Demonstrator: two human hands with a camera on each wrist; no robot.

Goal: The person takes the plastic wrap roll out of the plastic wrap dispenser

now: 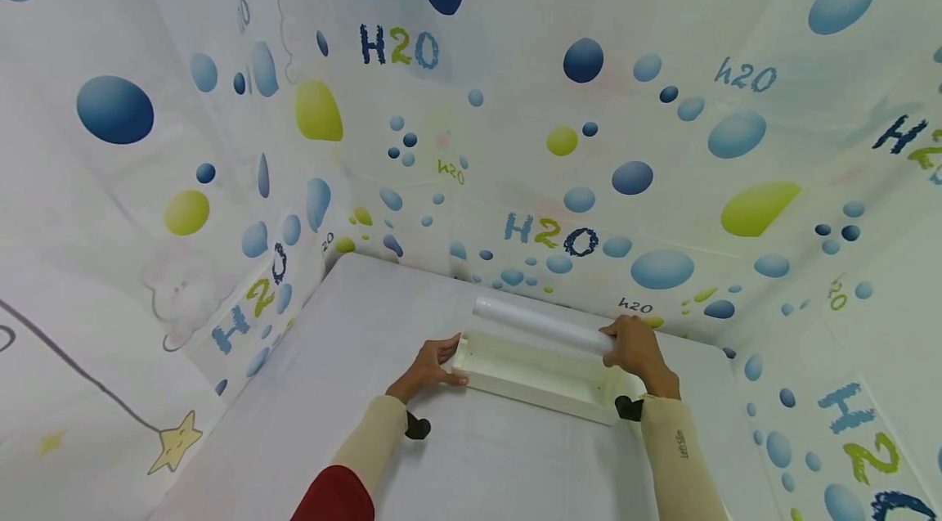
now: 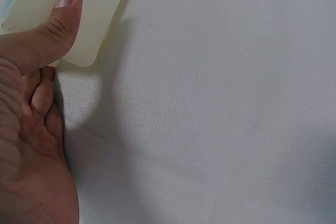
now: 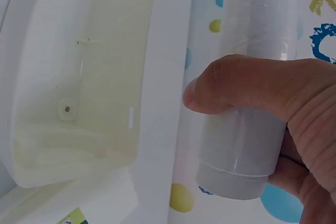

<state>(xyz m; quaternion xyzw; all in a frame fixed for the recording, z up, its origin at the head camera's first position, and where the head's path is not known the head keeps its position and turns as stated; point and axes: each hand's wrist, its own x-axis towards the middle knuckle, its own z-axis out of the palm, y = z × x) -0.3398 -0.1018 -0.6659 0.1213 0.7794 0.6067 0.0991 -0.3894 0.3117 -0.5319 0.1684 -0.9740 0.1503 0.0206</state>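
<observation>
A long, shallow cream-coloured plastic box (image 1: 540,398) lies open side up on the white surface. My left hand (image 1: 429,366) grips its left end, and in the left wrist view the thumb (image 2: 63,19) presses on the box's corner (image 2: 100,24). Behind the box, my right hand (image 1: 634,351) holds the right end of a roll of clear plastic film (image 1: 540,325). The right wrist view shows the thumb (image 3: 236,82) across the glossy roll (image 3: 239,140), with the other fingers partly hidden beneath it. The box's hollow (image 3: 110,93) appears beside it, holding nothing but small fittings.
The table (image 1: 368,292) has a white cover and stands in a corner of sheets printed with blue and green bubbles and H2O lettering. By the box's right end is a pale piece with a yellow-green printed patch (image 3: 73,216). Black wrist mounts (image 1: 418,426) sit at both wrists.
</observation>
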